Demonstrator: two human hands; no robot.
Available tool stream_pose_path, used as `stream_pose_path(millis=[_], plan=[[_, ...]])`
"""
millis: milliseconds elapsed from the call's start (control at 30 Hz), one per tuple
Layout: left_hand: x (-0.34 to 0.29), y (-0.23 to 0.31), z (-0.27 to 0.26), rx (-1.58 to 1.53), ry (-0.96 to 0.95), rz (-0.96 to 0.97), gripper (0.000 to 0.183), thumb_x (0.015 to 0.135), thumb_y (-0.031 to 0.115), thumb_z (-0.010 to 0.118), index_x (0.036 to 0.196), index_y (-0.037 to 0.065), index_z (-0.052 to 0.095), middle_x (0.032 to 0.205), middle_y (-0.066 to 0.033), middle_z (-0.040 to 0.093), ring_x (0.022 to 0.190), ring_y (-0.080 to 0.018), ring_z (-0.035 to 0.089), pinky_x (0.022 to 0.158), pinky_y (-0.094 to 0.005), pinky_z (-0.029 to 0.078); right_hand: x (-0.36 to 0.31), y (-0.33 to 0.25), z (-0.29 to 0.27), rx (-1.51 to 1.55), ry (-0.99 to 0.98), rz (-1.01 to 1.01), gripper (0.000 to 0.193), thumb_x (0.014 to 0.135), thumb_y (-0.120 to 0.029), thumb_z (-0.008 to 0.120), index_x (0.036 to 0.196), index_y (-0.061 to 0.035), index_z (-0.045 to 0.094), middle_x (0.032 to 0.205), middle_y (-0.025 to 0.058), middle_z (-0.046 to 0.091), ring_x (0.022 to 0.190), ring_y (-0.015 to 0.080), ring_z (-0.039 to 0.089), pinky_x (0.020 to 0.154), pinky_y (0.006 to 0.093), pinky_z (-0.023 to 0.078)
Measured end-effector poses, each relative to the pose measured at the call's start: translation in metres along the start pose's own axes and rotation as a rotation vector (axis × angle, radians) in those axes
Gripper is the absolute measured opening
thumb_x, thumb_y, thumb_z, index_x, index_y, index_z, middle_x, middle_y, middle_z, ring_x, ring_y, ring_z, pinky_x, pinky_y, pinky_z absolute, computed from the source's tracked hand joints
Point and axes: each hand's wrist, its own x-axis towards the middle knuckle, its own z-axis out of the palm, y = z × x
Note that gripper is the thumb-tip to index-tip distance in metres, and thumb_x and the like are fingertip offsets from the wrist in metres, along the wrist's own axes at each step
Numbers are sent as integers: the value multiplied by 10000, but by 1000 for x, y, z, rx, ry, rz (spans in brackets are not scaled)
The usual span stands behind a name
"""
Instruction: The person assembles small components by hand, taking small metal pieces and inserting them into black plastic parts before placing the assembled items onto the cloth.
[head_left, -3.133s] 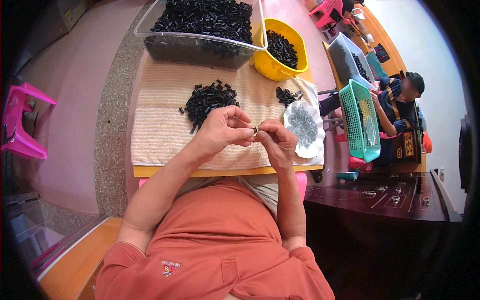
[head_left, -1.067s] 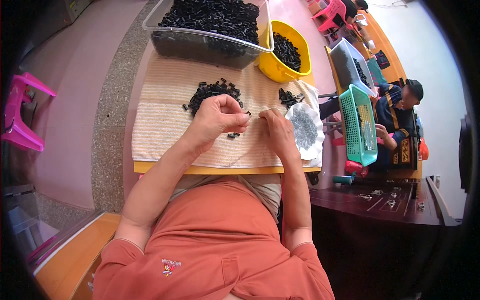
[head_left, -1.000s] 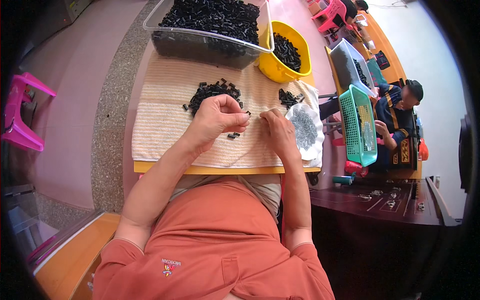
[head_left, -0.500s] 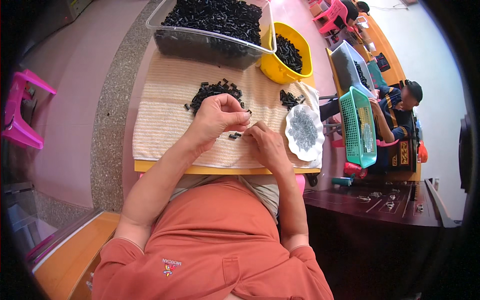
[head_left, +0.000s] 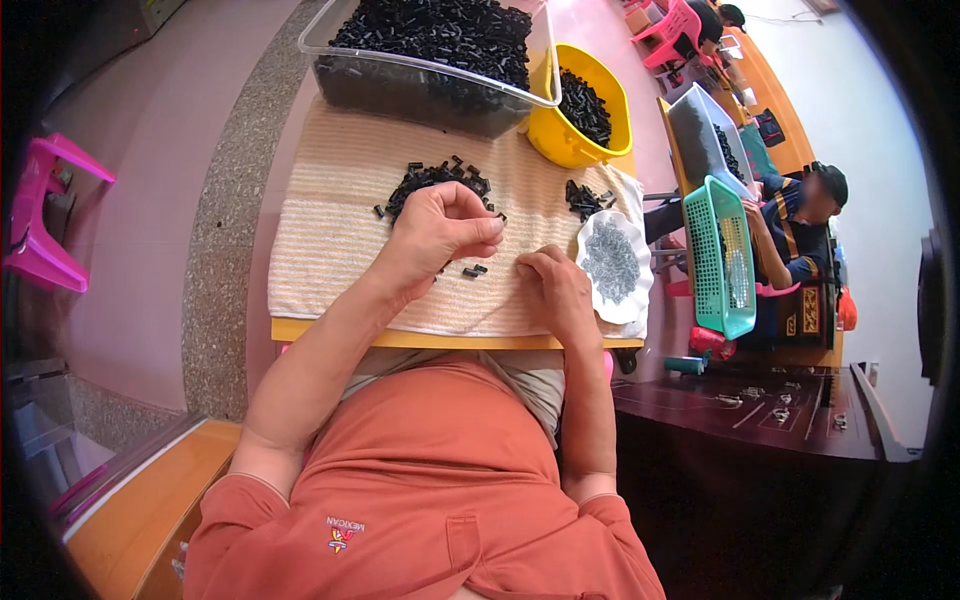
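Note:
My left hand [head_left: 440, 235] is closed in a pinch, with a small black cylindrical piece [head_left: 502, 216] at its fingertips. It hovers over the striped towel [head_left: 330, 240], just on the near side of a heap of similar black pieces [head_left: 418, 180]. To its right, my right hand [head_left: 562, 290] is closed, thumb and fingers together; anything in them is too small to make out. Beside that hand stands a white scalloped dish [head_left: 641, 262] of tiny clear bits. A few loose black pieces [head_left: 475, 271] lie between my hands, and a smaller cluster [head_left: 584, 200] lies beyond the dish.
At the table's far side are a clear plastic bin [head_left: 420, 95] full of black pieces and a yellow bucket [head_left: 562, 143] of more. A green basket [head_left: 705, 260] and another person [head_left: 790, 220] are off to the right. A pink stool [head_left: 45, 220] stands at far left.
My right hand has drawn away from the left, moving right toward the dish. My left hand keeps its pinch in nearly the same place.

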Motion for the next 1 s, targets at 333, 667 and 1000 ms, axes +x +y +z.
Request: stream_pose_path(millis=[333, 667, 1000], plan=[[2, 7, -6, -5, 122, 37, 124, 874, 31, 711, 903, 52, 593, 854, -55, 677, 753, -130, 682, 682, -258, 604, 16, -16, -10, 16, 10, 1, 189, 879, -145, 664, 1059, -89, 680, 981, 106, 641, 850, 339, 659, 735, 425, 519], [3, 10, -7, -91, 153, 82, 126, 858, 6, 718, 888, 23, 597, 830, -74, 672, 749, -137, 686, 672, -250, 607, 39, -25, -2, 18, 24, -102, 223, 846, -122, 700, 1058, -50, 696, 949, 121, 659, 783, 330, 659, 694, 398, 514], [4, 9, -8, -84, 160, 76, 132, 858, 10, 719, 889, 23, 592, 832, -72, 668, 743, -133, 683, 670, -249, 607, 79, -14, -2, 42, 39, -139, 182, 868, -49, 634, 1036, -51, 704, 924, 154, 662, 829, 356, 655, 726, 411, 510]])
